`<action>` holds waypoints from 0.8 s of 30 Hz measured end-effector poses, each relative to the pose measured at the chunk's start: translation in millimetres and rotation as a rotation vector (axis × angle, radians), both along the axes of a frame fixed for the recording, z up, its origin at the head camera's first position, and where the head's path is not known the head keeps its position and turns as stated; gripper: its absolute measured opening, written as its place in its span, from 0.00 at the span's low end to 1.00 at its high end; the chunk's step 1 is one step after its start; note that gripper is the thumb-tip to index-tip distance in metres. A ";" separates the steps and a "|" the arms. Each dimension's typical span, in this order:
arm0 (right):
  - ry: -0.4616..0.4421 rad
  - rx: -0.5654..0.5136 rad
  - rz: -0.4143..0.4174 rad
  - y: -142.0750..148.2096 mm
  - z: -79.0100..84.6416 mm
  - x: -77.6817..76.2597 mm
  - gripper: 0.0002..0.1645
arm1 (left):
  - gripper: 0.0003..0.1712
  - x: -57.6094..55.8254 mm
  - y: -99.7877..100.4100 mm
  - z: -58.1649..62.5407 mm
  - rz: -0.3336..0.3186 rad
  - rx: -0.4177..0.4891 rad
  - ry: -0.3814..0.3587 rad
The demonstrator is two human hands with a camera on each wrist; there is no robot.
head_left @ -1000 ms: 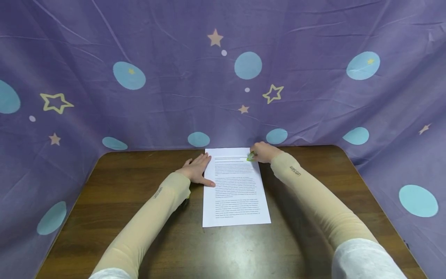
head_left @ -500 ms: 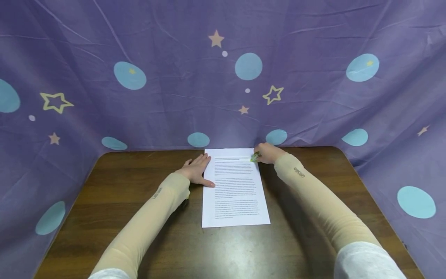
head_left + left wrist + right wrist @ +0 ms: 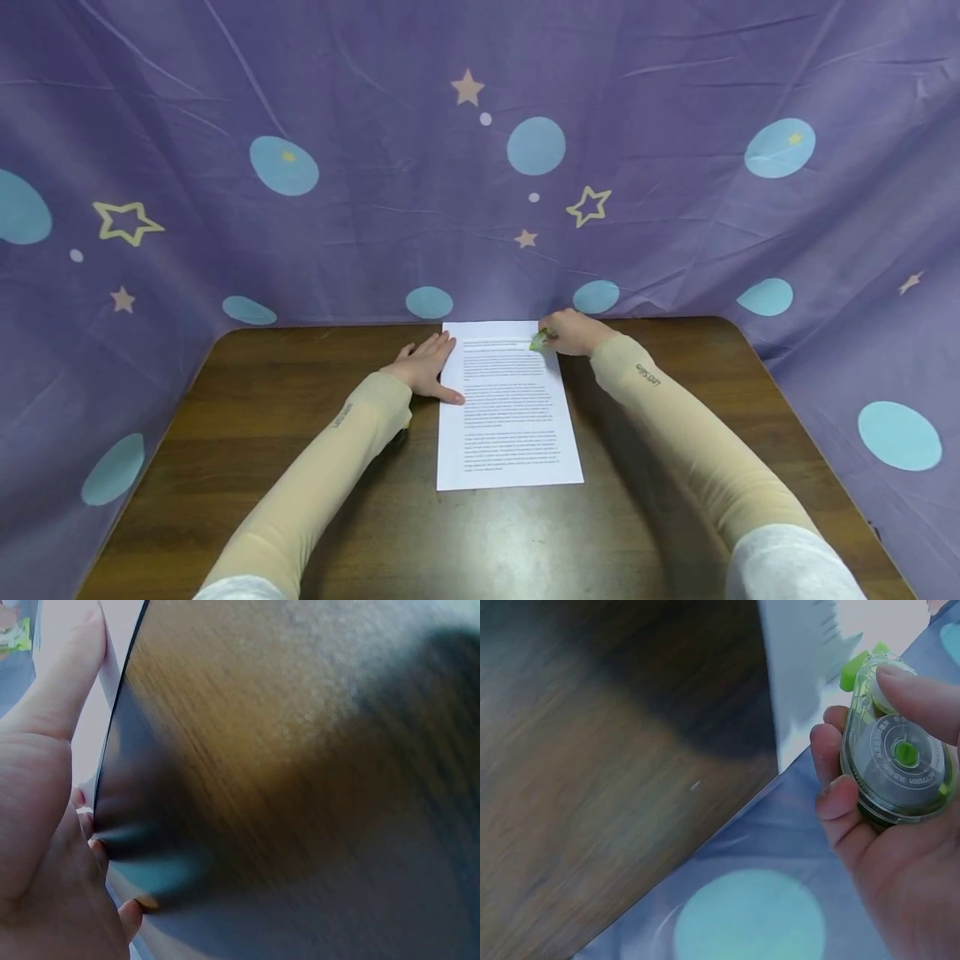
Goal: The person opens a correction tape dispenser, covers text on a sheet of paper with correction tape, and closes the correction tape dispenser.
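Observation:
A printed sheet of paper (image 3: 510, 450) lies on the table with its far edge near the curtain. My left hand (image 3: 423, 368) rests on its left edge, fingers extended and thumb over the text; in the left wrist view the thumb (image 3: 64, 682) reaches across the paper. In my right hand (image 3: 576, 332) I grip a correction tape dispenser (image 3: 900, 761) with a clear body and green parts. Its green tip (image 3: 536, 340) is at the upper right of the printed lines. Whether the tip touches the paper cannot be told.
The brown wooden table (image 3: 262, 433) ends at a purple curtain (image 3: 360, 208) with stars and blue dots, which hangs behind it and along both sides. Beige sleeves (image 3: 682, 425) cover both forearms.
My right hand and the correction tape shift a little to the right, then back left over the paper's upper right part. The left hand stays in place on the sheet.

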State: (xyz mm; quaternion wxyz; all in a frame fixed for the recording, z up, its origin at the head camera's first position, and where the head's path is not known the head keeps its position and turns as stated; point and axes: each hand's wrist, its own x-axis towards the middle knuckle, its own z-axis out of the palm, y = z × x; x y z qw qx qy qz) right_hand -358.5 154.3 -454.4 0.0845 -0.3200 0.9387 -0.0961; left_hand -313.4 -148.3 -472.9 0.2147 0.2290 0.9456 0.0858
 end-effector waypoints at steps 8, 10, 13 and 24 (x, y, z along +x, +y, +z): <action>-0.048 -0.032 0.035 -37.8 -2.9 0.1 0.05 | 0.67 0.4 -0.5 2.6 -0.005 0.000 -0.011; -0.048 -0.027 0.047 -46.1 -3.8 0.5 0.05 | 0.67 0.5 -1.0 3.4 -0.005 0.000 -0.010; -0.031 -0.029 0.061 -57.7 -3.8 0.8 0.06 | 0.67 0.6 -1.5 3.8 0.001 -0.007 -0.010; -0.010 -0.032 0.069 -79.8 -3.3 -1.3 0.05 | 0.67 2.4 -1.2 5.8 0.000 -0.012 -0.031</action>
